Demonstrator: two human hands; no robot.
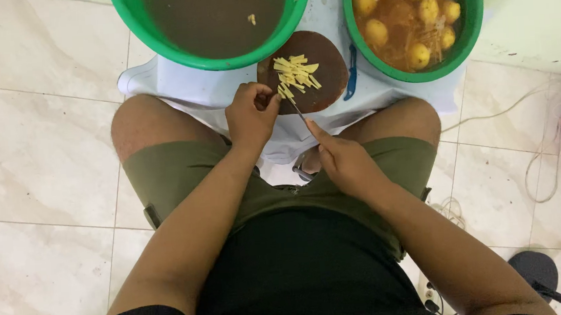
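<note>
A round dark wooden board (pixel 316 50) lies on a white cloth between my knees. A small heap of pale yellow potato strips (pixel 297 73) rests on it. My left hand (pixel 251 113) is curled at the board's near edge, fingertips pinching a piece beside the strips. My right hand (pixel 343 160) grips a knife (pixel 295 107) whose thin blade points up toward the strips next to the left fingers.
A green basin (pixel 221 59) of murky water with a few floating bits stands at top left. A second green basin (pixel 464 52) at top right holds peeled potatoes in orange water. A blue peeler (pixel 351 73) lies beside the board. White cords trail over the tiled floor on the right.
</note>
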